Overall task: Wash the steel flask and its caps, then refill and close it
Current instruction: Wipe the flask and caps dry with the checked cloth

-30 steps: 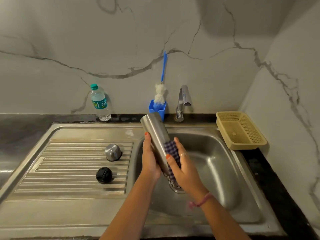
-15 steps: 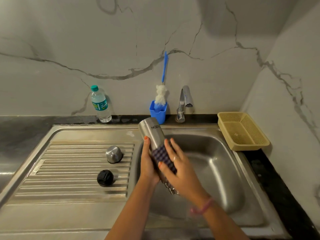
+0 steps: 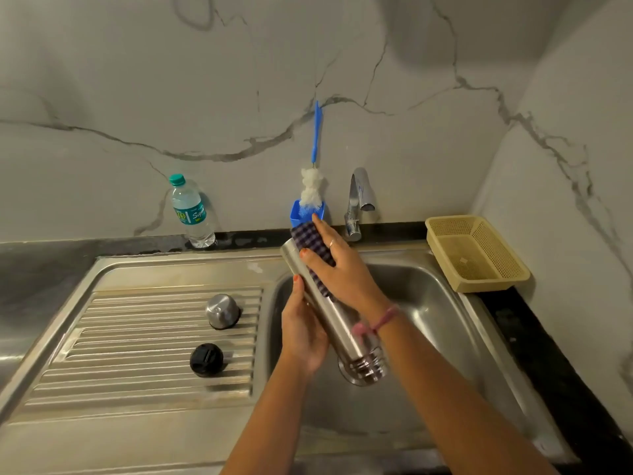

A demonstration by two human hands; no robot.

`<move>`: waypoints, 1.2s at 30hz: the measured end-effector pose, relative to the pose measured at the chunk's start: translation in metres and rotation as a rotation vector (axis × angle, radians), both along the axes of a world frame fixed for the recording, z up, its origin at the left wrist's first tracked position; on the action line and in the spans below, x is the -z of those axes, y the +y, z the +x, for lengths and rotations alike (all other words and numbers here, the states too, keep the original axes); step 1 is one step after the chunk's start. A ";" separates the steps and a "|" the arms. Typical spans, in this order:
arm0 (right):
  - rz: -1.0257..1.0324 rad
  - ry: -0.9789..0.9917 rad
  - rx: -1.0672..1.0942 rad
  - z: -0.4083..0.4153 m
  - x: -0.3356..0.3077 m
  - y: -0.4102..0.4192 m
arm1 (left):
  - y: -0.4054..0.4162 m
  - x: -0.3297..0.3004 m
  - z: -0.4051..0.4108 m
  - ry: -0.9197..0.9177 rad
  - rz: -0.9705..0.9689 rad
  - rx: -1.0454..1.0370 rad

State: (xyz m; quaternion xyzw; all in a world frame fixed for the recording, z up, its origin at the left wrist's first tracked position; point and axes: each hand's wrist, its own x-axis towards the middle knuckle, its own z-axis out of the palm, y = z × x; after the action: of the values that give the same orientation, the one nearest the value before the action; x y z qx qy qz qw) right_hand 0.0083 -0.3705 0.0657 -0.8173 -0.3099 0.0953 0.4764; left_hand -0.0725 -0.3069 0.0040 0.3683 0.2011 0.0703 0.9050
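Note:
The steel flask (image 3: 329, 317) is held tilted over the sink basin (image 3: 428, 303), its threaded mouth pointing down and toward me. My left hand (image 3: 303, 330) grips its body from the left. My right hand (image 3: 342, 272) presses a checked scrub pad (image 3: 310, 240) against the flask's far, upper end, fingers laid over the pad. On the ribbed draining board (image 3: 137, 337) sit the steel cap (image 3: 222, 310) and the black inner cap (image 3: 206, 359).
A plastic water bottle (image 3: 191, 210) stands at the wall. A blue holder (image 3: 298, 214) with a bottle brush (image 3: 313, 186) is beside the tap (image 3: 358, 204). A yellow basket (image 3: 474, 253) rests on the sink's right rim.
My right hand has slid the checked pad up the flask, from near the mouth end to its far base end. The left hand keeps its grip.

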 end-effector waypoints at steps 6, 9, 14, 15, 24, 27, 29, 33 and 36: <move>-0.113 -0.259 -0.012 -0.065 0.057 -0.053 | 0.011 0.005 0.004 0.012 -0.088 -0.059; -0.139 -0.227 0.001 -0.080 0.068 -0.064 | 0.012 0.008 0.004 0.021 -0.058 -0.084; 0.048 -0.012 0.013 -0.039 0.037 -0.031 | 0.008 0.001 0.009 0.012 0.043 -0.024; 0.093 0.050 0.014 -0.026 0.025 -0.021 | 0.007 0.001 0.010 0.009 0.068 -0.018; -0.077 -0.264 0.038 -0.033 0.030 -0.023 | 0.012 -0.006 0.021 0.037 0.073 -0.083; -0.124 -0.410 0.081 -0.071 0.066 -0.051 | 0.021 -0.002 0.022 0.092 0.026 -0.114; -0.117 -0.387 0.138 -0.081 0.078 -0.056 | 0.018 -0.002 0.019 0.112 0.059 -0.113; -0.039 -0.257 0.190 -0.060 0.045 -0.031 | 0.010 0.001 0.016 0.049 0.095 -0.017; -0.018 -0.194 0.198 -0.015 0.013 -0.005 | 0.002 -0.001 0.014 0.060 0.100 0.034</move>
State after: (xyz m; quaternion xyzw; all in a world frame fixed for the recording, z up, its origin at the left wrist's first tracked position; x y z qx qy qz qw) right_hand -0.0066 -0.3754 0.0526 -0.8536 -0.2714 -0.0291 0.4437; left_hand -0.0581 -0.3048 0.0050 0.4185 0.2178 0.0537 0.8801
